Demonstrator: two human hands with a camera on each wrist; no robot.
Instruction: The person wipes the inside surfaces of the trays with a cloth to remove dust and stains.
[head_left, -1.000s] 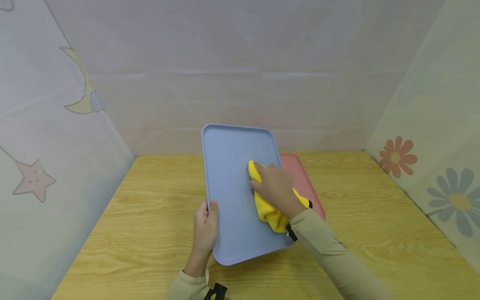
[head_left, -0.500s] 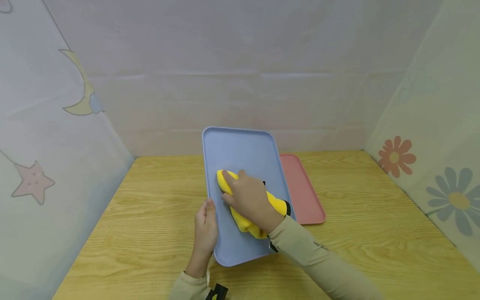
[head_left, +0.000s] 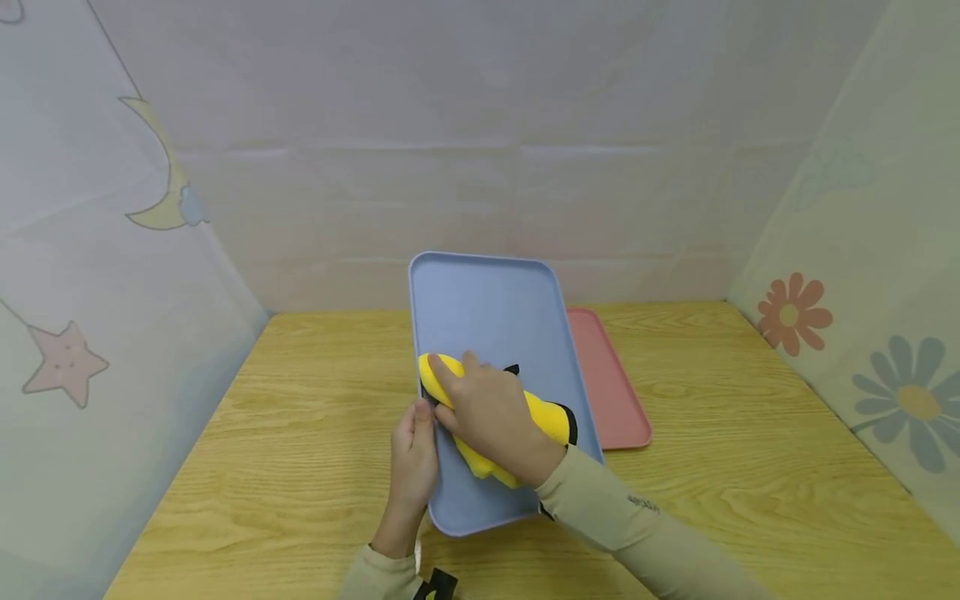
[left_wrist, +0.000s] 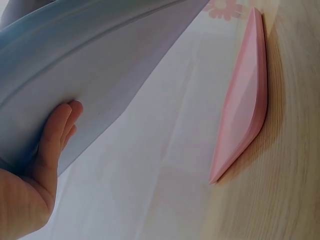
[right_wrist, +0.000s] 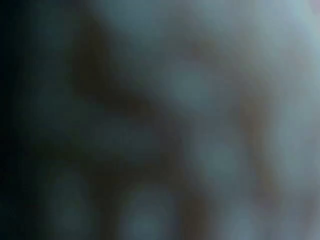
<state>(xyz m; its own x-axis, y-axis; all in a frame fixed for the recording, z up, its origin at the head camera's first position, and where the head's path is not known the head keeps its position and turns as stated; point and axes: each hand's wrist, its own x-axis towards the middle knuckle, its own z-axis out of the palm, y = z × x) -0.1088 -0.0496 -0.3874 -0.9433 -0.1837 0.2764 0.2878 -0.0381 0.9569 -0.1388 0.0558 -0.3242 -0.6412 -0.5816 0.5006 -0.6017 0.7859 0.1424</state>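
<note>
A light blue tray [head_left: 491, 304] is held up at a slant over the table. My left hand [head_left: 412, 467] grips its left edge, the thumb on the inner face and the fingers behind; the left wrist view shows those fingers [left_wrist: 49, 155] against the tray's underside. With my right hand [head_left: 495, 417] I hold a bunched yellow cloth [head_left: 552, 422] with black edging against the tray's inner face, its tip at the left rim just above my left thumb. The right wrist view is dark and blurred.
A pink tray [head_left: 613, 396] lies on the wooden table [head_left: 315, 442] behind and to the right of the blue one, partly covered by it in the head view. Printed cloth walls [head_left: 472, 200] stand at the back and both sides.
My right hand has moved the yellow cloth leftward across the blue tray, from its right half to the left rim. My left hand keeps its grip, and the tray has barely shifted.
</note>
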